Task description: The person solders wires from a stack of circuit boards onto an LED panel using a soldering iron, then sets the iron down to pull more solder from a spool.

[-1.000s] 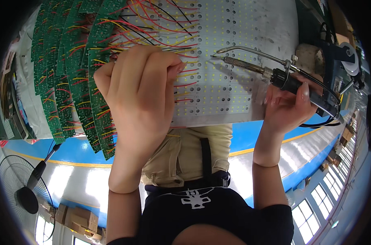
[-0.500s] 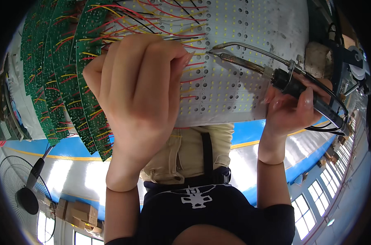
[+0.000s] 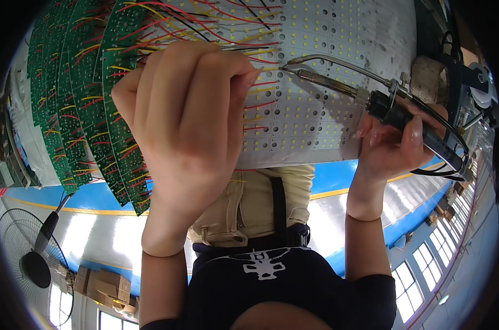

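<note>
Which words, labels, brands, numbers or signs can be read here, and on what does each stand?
None can be read.
Black shirt: white graphic, no readable letters.
Green circuit boards, pale LED panel: any markings too small.
Soldering iron: no readable text.

Circuit boards [image 3: 117, 91] overlap in a row on the left, beside the light panel [image 3: 304, 121] in the middle. Wires [image 3: 205, 21] run from the boards across onto the panel. The left hand [image 3: 189, 110] is over these wires; the soldering iron [image 3: 378, 104], in the right hand [image 3: 398, 137], slants over the panel from the right. At lower left, boxes [image 3: 111, 283] sit just right of a fan [image 3: 35, 269].
</note>
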`<action>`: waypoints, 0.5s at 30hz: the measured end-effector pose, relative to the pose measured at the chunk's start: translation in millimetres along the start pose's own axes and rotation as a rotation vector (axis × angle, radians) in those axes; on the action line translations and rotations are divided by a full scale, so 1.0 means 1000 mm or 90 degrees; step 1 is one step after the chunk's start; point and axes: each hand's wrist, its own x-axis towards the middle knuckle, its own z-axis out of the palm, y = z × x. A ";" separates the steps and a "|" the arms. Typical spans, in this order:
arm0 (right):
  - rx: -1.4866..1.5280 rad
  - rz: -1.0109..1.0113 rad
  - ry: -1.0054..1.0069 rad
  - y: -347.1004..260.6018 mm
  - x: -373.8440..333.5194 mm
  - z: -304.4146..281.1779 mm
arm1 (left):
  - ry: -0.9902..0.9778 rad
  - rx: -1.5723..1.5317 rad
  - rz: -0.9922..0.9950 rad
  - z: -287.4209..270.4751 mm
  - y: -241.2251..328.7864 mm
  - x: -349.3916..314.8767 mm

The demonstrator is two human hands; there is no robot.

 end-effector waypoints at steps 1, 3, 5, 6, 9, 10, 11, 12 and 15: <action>0.014 0.002 0.009 0.000 0.000 0.001 | 0.003 0.001 0.001 0.000 0.000 0.000; 0.027 0.003 0.017 -0.001 0.000 0.001 | 0.004 0.000 0.003 0.000 -0.001 0.000; 0.015 0.012 0.005 0.000 0.001 0.000 | 0.005 -0.001 0.005 0.000 -0.001 0.000; 0.015 0.012 0.005 0.000 0.001 -0.001 | 0.002 -0.004 0.006 0.000 -0.001 0.000; 0.015 0.006 -0.007 0.001 -0.001 -0.001 | -0.001 -0.006 0.006 0.001 -0.001 -0.001; 0.024 0.005 -0.007 0.001 -0.001 0.000 | -0.002 -0.005 0.006 0.001 -0.001 -0.001; 0.033 0.004 -0.006 0.000 -0.001 0.001 | -0.002 -0.005 0.005 0.001 -0.001 -0.001; 0.033 0.004 -0.007 0.000 -0.001 0.002 | 0.007 -0.004 0.008 0.002 -0.001 -0.001; 0.065 0.028 0.015 0.001 -0.001 0.002 | 0.011 -0.001 0.006 0.001 -0.001 -0.001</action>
